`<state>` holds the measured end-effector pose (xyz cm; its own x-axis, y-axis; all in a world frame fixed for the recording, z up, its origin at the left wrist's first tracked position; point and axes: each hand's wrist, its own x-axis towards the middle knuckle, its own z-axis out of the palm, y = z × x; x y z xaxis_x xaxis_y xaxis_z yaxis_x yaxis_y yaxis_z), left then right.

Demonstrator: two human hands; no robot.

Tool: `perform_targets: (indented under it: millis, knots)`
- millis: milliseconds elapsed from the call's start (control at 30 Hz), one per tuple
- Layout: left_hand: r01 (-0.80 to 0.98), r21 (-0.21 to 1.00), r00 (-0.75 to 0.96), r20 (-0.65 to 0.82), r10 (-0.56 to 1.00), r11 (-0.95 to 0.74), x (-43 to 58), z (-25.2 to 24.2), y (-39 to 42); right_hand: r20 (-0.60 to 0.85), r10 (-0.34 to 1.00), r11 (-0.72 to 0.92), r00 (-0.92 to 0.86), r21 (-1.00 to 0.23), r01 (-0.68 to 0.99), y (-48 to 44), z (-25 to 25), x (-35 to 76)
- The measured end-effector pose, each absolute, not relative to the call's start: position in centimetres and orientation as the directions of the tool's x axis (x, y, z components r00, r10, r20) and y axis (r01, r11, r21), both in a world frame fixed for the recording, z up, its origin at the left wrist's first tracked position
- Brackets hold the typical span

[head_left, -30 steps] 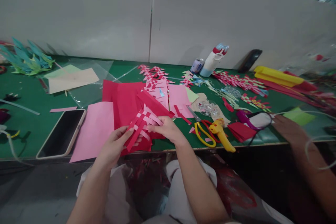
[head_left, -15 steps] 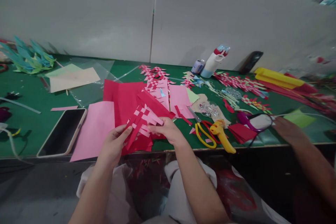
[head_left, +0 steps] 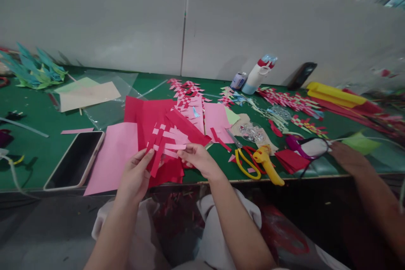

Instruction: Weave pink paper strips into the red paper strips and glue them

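My left hand (head_left: 136, 173) pinches the left side of a woven paper piece (head_left: 160, 141) made of red and pale pink strips. Loose strip ends fan out from its right side. My right hand (head_left: 198, 158) has thumb and fingers closed on the tip of one pink paper strip (head_left: 176, 147) of this piece. Beneath the hands lie sheets of red paper (head_left: 148, 114), and a pink sheet (head_left: 114, 147) is beside my left hand. Scissors with yellow handles (head_left: 248, 164) lie to the right of my right hand.
A phone (head_left: 76, 158) lies at the left near the table edge. To the right are a yellow glue-gun-like tool (head_left: 268, 164), a bottle (head_left: 257, 75), a can (head_left: 238, 80) and woven paper strips (head_left: 287, 100). Another person's hand (head_left: 344, 156) rests at the far right.
My right hand has shifted slightly, from the body of the woven piece out to a strip's end. The woven piece has turned and moved a little left.
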<state>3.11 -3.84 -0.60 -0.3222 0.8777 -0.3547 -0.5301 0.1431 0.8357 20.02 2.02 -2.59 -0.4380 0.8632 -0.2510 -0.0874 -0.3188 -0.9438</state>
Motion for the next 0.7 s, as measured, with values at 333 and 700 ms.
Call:
perform_targets:
  millis: [333, 700]
  knots:
    - [-0.565, 0.818, -0.379, -0.373, 0.847, 0.107, 3.8, -1.4, -4.1, -0.265, 0.867, -0.314, -0.421, -0.948, -0.049, 1.6, -2.4, 20.2]
    - [-0.552, 0.823, -0.383, -0.392, 0.837, 0.133, 4.3, -1.2, -5.4, -0.283, 0.883, -0.312, -0.374, -0.950, -0.018, 1.7, -2.2, 20.3]
